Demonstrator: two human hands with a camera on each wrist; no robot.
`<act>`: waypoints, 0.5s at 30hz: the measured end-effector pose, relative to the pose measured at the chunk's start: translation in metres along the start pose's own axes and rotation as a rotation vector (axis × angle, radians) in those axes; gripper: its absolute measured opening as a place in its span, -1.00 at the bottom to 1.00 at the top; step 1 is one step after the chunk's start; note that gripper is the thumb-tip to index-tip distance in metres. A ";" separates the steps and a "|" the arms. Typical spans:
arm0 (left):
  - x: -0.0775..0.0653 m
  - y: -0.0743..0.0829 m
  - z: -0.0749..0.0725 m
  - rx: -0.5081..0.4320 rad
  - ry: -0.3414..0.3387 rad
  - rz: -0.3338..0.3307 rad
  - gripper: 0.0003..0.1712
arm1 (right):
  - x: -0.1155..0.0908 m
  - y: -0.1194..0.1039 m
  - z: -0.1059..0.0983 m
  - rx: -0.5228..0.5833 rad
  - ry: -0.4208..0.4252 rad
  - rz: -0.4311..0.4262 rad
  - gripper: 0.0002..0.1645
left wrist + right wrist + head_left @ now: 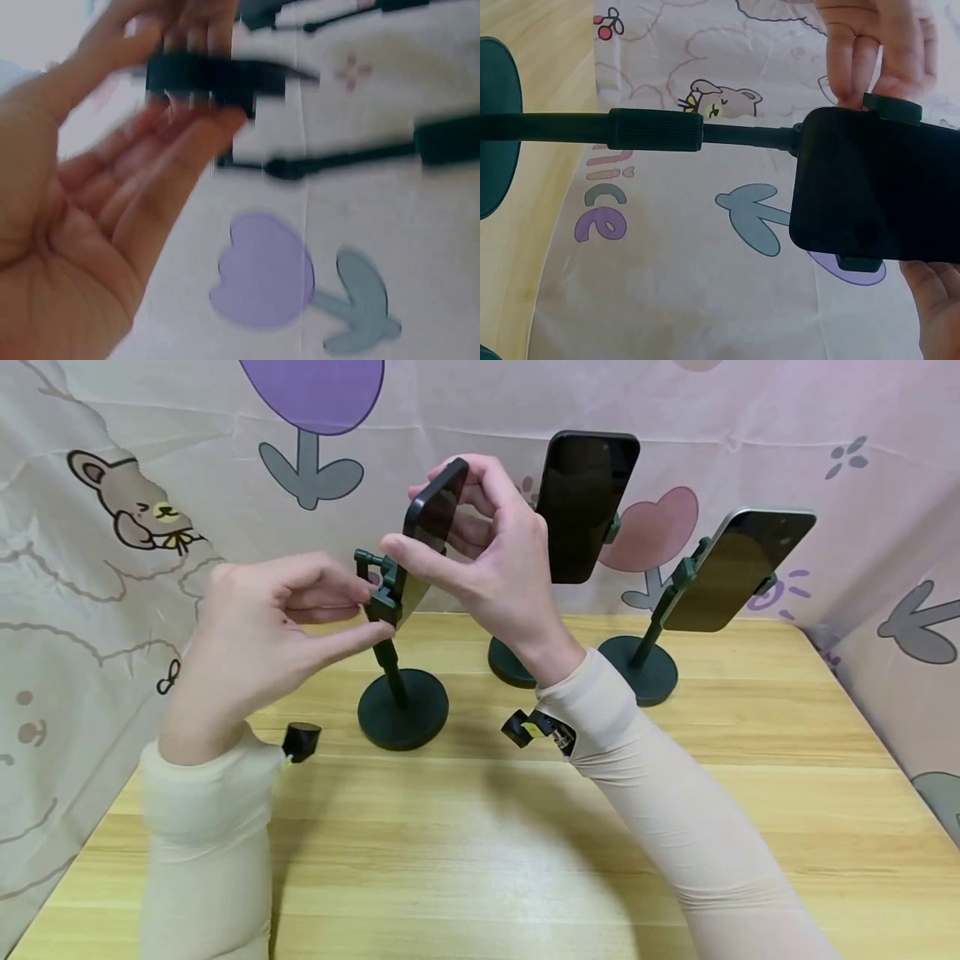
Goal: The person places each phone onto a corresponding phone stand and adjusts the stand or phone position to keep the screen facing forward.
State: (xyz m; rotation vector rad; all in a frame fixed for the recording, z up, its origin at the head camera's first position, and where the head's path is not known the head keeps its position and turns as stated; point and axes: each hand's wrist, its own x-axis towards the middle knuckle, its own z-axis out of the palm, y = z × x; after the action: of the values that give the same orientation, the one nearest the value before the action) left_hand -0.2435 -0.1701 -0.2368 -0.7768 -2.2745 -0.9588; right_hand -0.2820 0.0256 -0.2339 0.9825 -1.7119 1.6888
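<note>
Reading "nice" in purple letters on the backdrop cloth (600, 214), nothing else is legible. Right hand (495, 560) grips a glossy black phone (431, 539) above the desk (480, 827); left hand (255, 627) pinches the dark green stand clamp (382, 593).

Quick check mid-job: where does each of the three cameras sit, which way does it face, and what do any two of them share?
Head: above the table, looking forward and down; left hand and right hand on the phone in its stand.
Left wrist: faces the backdrop; blurred fingers.
Right wrist: sideways view of phone, stand pole; fingertips.
Shared: head and right wrist show that phone.
</note>
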 end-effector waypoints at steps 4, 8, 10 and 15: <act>0.003 -0.027 -0.010 -0.114 -0.037 -0.104 -0.59 | 0.002 -0.002 0.000 0.010 0.001 0.030 -0.43; 0.005 -0.075 0.001 -0.404 -0.143 -0.250 -0.46 | 0.003 -0.003 -0.001 0.032 0.004 0.073 -0.44; 0.005 -0.096 0.012 -0.603 -0.195 -0.243 -0.47 | 0.003 -0.004 0.000 0.044 0.002 0.093 -0.45; 0.005 -0.119 0.041 -0.922 -0.225 -0.159 -0.52 | 0.004 -0.004 0.000 0.051 -0.001 0.124 -0.44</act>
State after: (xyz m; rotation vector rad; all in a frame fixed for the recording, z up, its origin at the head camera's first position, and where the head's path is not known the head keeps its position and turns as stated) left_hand -0.3384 -0.2061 -0.3107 -1.1063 -2.0254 -2.1436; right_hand -0.2811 0.0258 -0.2286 0.9163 -1.7713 1.8185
